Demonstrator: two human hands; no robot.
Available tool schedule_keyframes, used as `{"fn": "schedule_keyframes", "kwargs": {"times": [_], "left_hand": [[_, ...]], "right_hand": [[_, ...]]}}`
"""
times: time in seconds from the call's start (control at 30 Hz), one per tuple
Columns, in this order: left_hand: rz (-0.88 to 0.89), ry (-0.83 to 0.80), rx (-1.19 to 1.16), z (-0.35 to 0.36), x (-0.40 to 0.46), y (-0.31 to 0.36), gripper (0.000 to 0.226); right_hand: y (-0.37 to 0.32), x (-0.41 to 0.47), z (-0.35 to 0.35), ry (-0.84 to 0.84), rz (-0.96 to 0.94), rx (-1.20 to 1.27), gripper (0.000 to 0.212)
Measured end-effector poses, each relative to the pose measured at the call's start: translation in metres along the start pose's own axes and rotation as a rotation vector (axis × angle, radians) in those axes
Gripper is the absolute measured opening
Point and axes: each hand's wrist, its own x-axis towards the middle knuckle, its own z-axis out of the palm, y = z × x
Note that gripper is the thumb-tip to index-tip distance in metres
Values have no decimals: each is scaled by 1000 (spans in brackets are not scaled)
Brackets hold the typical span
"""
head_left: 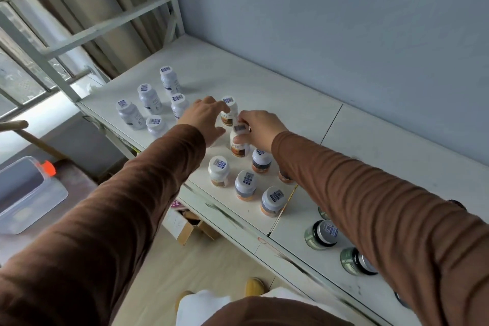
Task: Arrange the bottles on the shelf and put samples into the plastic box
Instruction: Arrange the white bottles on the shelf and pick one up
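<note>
both hands at the orange-label bottles on the shelf

a white shelf [291,103] is seen from above, running from far left to near right along a blue-grey wall. the right hand [260,130] is clamped on the cap of an orange-label bottle [239,147], with the fingers curled round the top; that bottle stands upright, though it is blurred. the left hand [205,116] is stretched forward with the fingers spread and loosely bent, its fingertips touching or just beside a second orange-label bottle [229,111] a little farther back; whether it is gripped cannot be told. both arms are covered by brown sleeves.

nearer, four more orange-label bottles are set close together on the shelf: one at the left [218,171], one behind it to the right [261,161], one in the middle [246,185] and one nearest [272,200]. another is mostly hidden under the right sleeve.

to the far left, a group of five white bottles [149,99] with pale labels is stood upright, well apart from the hands. to the near right, two dark green jars [321,234] are placed beside the right forearm.

a clear plastic box [25,194] with an orange clip is found off the shelf at the left edge, lower down. a cardboard box [190,225] lies on the floor below the shelf.
</note>
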Motion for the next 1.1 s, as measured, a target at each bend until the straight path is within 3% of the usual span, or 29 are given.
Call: {"fn": "schedule_keyframes", "kwargs": {"times": [0.27,0.5,0.73,0.83,0.97,1.1], "left_hand": [[6,-19,5,13,-8,-6,38],[63,-21,-25,14,-7,3,37],[232,0,-57,17,-7,18,35],[290,14,-94,17,-17,17,32],[342,27,-120,15,-30,7,30],[364,69,-170,11,-47,0,26]], "right_hand": [[-6,10,28,26,44,-39,30],[3,-3,15,59,36,27,50],[12,-69,-7,288,94,108,22],[-2,-97,5,223,73,74,20],[-21,-109,39,-5,62,-215,35],[-32,-111,53,43,124,-267,36]]}}
